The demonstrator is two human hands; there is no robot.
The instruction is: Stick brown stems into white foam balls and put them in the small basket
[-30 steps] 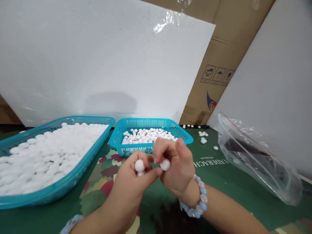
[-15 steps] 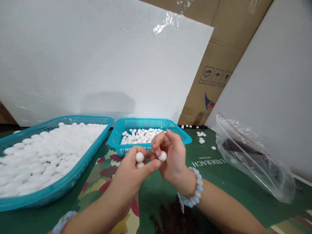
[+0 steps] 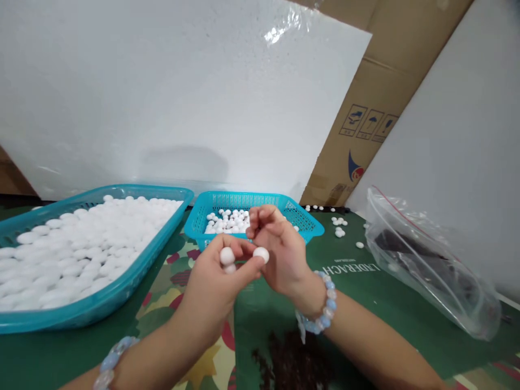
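Observation:
My left hand [image 3: 217, 276] holds two small white balls [image 3: 227, 255] between thumb and fingers, one above the other. My right hand [image 3: 280, 254] pinches a third white ball [image 3: 260, 254] right beside them, its fingertips touching my left hand. Both hands hover just in front of a small blue basket [image 3: 309, 225] part filled with white balls. A large blue tray [image 3: 122, 287] heaped with flatter white pieces lies to the left. Both wrists wear pale bead bracelets.
A clear zip bag [image 3: 430, 265] with dark contents lies at the right on the green patterned mat [image 3: 357, 292]. A few loose white balls [image 3: 339, 233] sit behind the basket. White foam boards and a cardboard box [image 3: 365, 108] stand at the back.
Both hands have risen slightly toward the small basket. The right hand's ball has come closer to the balls in the left hand.

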